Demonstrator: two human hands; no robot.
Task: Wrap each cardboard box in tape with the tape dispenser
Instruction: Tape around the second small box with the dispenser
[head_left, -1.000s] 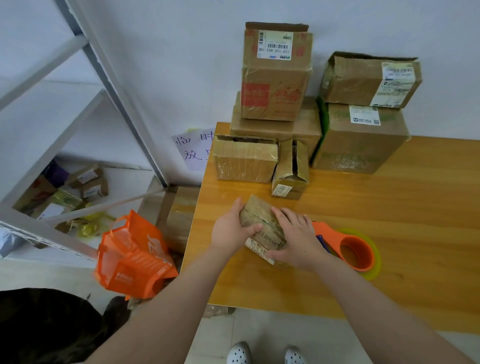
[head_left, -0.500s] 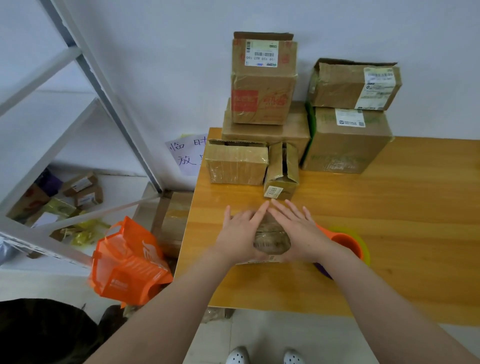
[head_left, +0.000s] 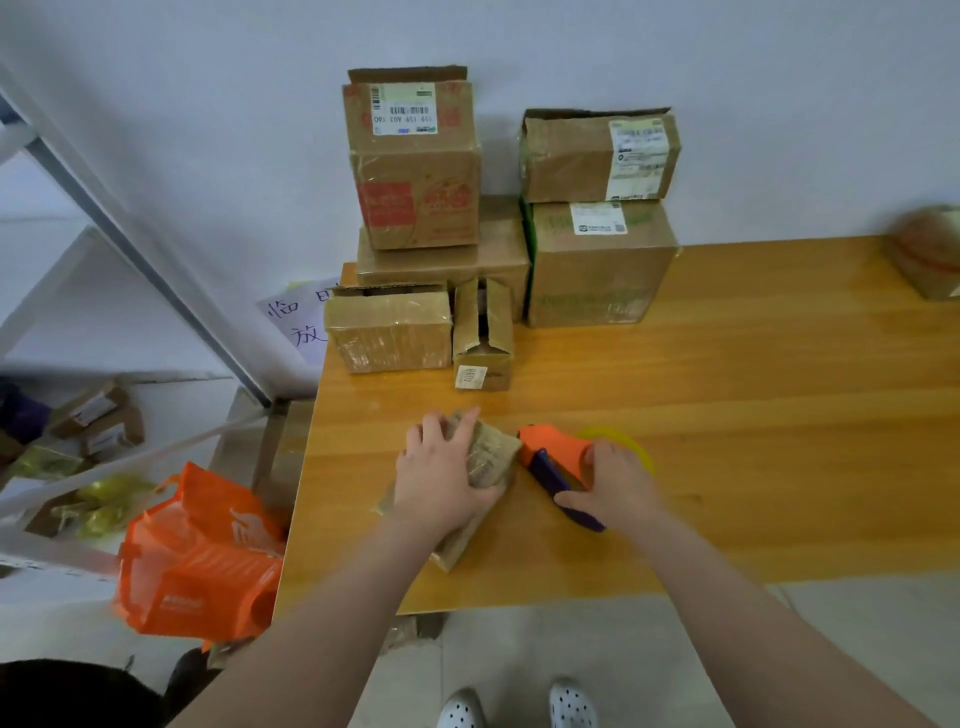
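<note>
1. The desk (head_left: 753, 415) is a smooth, varnished wooden top. A light parcel could slide on it under any sideways pull, so it needs pinning down.
2. The pile of cardboard boxes (head_left: 597, 270) stands at the back against the wall, some stacked two high, with two smaller ones in front. They are creased and dented, and a few flaps stand open. They look like soft, used board that would give if squeezed on a face, so the corners and edges are the firmer places to hold.
3. The small box (head_left: 491, 457) lies near the front edge of the desk, turned at an angle, with a glossy film already on it. It is probably light and a little slippery. It is best held from above across its width, leaving one long face free for the tape.
4. The tape dispenser (head_left: 550, 452) lies just right of that box, its orange nose almost touching it. The yellow roll is behind and the purple handle points toward the person. It is rigid plastic, and the handle is the natural grip.
5. The hands are apart. The left hand (head_left: 441, 478) clasps the small box from above, with the fingers spread over the top and the thumb round the near side. The right hand (head_left: 613, 483) is wrapped over the dispenser at the roll and handle.
</note>
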